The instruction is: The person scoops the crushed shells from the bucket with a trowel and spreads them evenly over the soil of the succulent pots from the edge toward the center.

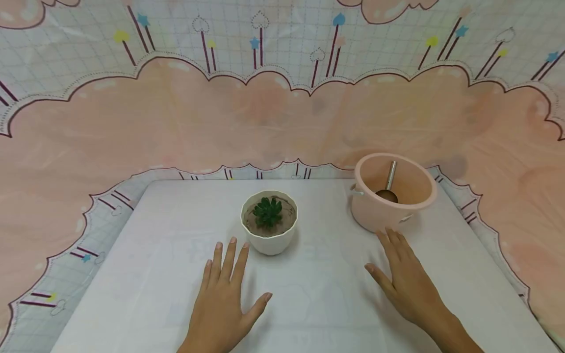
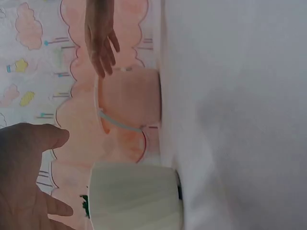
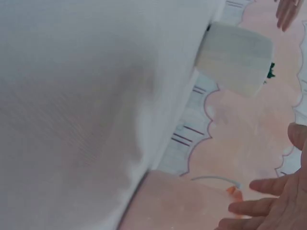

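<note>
A white pot (image 1: 270, 243) with a small green succulent (image 1: 267, 213) in brown soil stands mid-table. My left hand (image 1: 222, 299), fingers spread and straight, hovers just in front of it and to its left, holding nothing. To the right stands a pink bucket (image 1: 375, 215) with a thin handle. Inside it leans a metal-handled tool (image 1: 391, 176) with a dark rounded end, partly hidden by the rim. My right hand (image 1: 410, 284) is extended near the front of the bucket, empty, thumb apart from the fingers. In the left wrist view the pot (image 2: 136, 196) is close to the left hand.
Both containers stand on a white table (image 1: 176, 220). Behind it hangs a pink and white patterned cloth (image 1: 265, 113) with scalloped edges, which also shows along both sides of the table.
</note>
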The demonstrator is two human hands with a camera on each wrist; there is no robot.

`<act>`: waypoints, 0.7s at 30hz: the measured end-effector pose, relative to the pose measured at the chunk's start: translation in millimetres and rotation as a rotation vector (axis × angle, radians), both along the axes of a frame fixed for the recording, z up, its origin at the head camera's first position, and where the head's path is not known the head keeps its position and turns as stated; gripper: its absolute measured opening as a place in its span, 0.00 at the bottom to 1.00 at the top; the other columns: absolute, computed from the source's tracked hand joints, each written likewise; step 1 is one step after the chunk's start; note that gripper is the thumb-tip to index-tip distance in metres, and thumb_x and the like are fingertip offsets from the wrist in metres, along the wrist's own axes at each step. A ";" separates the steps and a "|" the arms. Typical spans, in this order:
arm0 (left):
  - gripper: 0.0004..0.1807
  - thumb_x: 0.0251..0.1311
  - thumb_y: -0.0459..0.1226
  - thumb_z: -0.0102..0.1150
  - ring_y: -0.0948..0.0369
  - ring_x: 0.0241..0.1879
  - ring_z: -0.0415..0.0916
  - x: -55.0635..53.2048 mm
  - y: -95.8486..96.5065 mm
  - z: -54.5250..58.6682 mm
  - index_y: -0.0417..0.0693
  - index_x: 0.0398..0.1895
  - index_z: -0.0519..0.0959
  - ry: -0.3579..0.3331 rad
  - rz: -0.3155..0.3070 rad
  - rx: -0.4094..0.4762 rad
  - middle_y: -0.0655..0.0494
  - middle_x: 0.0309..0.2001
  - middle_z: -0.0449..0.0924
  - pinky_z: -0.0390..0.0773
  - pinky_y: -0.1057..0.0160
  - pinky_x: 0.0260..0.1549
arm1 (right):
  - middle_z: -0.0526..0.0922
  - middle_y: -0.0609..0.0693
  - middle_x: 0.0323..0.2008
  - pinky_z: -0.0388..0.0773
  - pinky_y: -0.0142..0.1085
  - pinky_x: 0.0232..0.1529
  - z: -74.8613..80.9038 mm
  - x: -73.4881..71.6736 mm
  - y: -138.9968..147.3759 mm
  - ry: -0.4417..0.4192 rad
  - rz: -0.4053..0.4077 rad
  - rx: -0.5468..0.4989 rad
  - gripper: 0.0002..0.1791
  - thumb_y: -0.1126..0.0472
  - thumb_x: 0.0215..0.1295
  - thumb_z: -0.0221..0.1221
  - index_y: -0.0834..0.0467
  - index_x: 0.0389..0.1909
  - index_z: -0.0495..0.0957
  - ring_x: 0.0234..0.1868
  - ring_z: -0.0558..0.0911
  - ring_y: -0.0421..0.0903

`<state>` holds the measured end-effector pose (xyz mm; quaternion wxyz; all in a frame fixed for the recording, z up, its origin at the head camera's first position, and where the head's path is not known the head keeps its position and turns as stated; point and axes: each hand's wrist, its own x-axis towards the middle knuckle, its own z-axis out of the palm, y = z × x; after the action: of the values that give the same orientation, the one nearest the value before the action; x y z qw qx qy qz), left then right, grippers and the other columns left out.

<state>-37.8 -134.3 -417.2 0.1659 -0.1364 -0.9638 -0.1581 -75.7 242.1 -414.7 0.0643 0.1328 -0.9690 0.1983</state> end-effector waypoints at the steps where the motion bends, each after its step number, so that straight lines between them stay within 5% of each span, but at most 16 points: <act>1: 0.56 0.61 0.61 0.70 0.39 0.82 0.43 0.7 2.1 1.2 0.45 0.84 0.57 0.007 -0.021 0.009 0.43 0.84 0.48 0.56 0.32 0.71 | 0.50 0.67 0.82 0.53 0.68 0.73 2.3 0.8 -0.3 0.012 0.003 -0.009 0.46 0.42 0.78 0.58 0.60 0.84 0.51 0.80 0.50 0.70; 5: 0.50 0.68 0.61 0.63 0.42 0.82 0.44 1.5 11.2 3.3 0.42 0.83 0.58 0.054 -0.139 0.052 0.45 0.84 0.49 0.59 0.34 0.71 | 0.53 0.63 0.82 0.57 0.67 0.72 8.1 4.6 -0.1 0.053 0.012 -0.038 0.42 0.44 0.78 0.59 0.59 0.83 0.56 0.81 0.52 0.66; 9: 0.43 0.77 0.59 0.50 0.43 0.80 0.52 -0.6 24.5 0.5 0.38 0.82 0.59 0.141 -0.317 0.150 0.43 0.81 0.56 0.55 0.47 0.76 | 0.60 0.60 0.80 0.65 0.65 0.68 12.8 7.3 0.7 0.111 0.008 -0.080 0.39 0.48 0.78 0.60 0.56 0.82 0.59 0.78 0.62 0.64; 13: 0.40 0.79 0.55 0.49 0.44 0.78 0.57 -2.5 40.9 -1.2 0.36 0.81 0.59 0.172 -0.467 0.251 0.43 0.80 0.59 0.50 0.58 0.77 | 0.67 0.58 0.77 0.70 0.62 0.64 17.5 9.1 3.2 0.176 -0.004 -0.116 0.37 0.52 0.78 0.62 0.54 0.82 0.60 0.72 0.70 0.63; 21: 0.39 0.77 0.48 0.56 0.46 0.79 0.57 -10.0 64.8 10.4 0.34 0.81 0.58 0.162 -0.583 0.340 0.45 0.80 0.59 0.60 0.54 0.74 | 0.72 0.59 0.73 0.72 0.64 0.60 29.1 8.5 8.8 0.206 -0.026 -0.204 0.33 0.55 0.79 0.60 0.53 0.81 0.64 0.66 0.77 0.66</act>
<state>-47.8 -69.4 -406.8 0.2101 -0.3886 -0.8278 -0.3457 -67.2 250.9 -385.6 0.1793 0.1327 -0.9337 0.2800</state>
